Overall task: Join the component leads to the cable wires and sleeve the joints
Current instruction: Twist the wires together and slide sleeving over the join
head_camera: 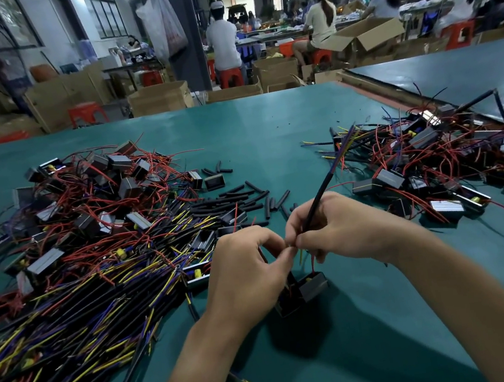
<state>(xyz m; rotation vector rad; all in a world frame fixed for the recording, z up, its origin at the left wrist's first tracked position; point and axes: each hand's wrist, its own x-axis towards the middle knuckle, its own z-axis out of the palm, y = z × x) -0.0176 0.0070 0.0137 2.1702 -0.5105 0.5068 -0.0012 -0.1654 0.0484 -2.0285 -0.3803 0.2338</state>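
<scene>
My left hand (248,268) and my right hand (342,230) meet fingertip to fingertip above the green table (268,131). My right hand grips a black cable (324,191) that slants up to the right and fans into coloured wires at its far end. My left hand pinches thin wires at the cable's near end. A small black box component (308,289) hangs just below both hands on a red lead (313,261), next to a yellow wire. The exact joint is hidden by my fingers.
A large heap of cables and components (91,244) fills the left side. Loose black sleeve pieces (245,198) lie beyond my hands. Another pile of components with red leads (439,159) sits at the right. Seated people and cardboard boxes are beyond the table.
</scene>
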